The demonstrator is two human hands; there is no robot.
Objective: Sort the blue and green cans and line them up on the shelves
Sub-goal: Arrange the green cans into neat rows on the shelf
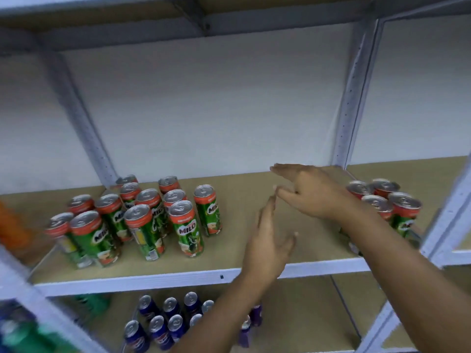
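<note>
Two bare forearms enter from the lower right, and nothing is worn on either as far as the view shows: no sleeve, watch, band or glove. The left hand [267, 240] and the right hand [305, 192] carry no rings that can be made out. The fingers are slightly blurred, so the nails show only as pale tips.

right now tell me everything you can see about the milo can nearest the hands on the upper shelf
The Milo can is a slim, tall drinks can that looks like metal, with a green body, a red-orange band at the top, white Milo lettering and a silver lid with a pull tab. It stands upright and unopened on the tan shelf board, at the right edge of the left cluster, slightly apart from its neighbours. Neither hand touches it; the left hand hovers to its right.
</note>
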